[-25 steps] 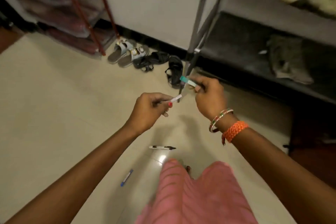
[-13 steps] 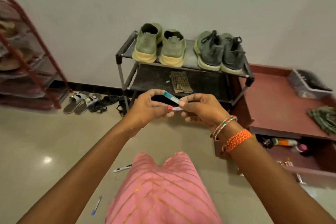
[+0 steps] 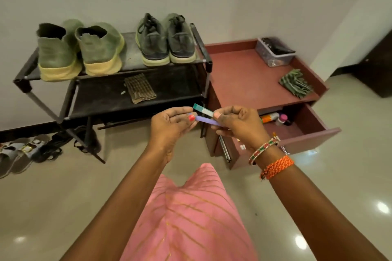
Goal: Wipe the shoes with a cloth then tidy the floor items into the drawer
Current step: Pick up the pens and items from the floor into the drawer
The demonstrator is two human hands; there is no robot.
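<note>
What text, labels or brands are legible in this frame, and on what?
None can be read.
Orange-and-white bottle in the open maroon wooden drawer: label too blurred.
Teal-and-white pen and purple pen, pinched between left hand and right hand: no print visible.

You're in a home, entryway or hallway corner. Evidence: black two-tier shoe rack against a plain white wall, two pairs of worn sneakers on top, sandals on the glossy tiled floor, low maroon cabinet with its drawer pulled open, household bottles inside.
</note>
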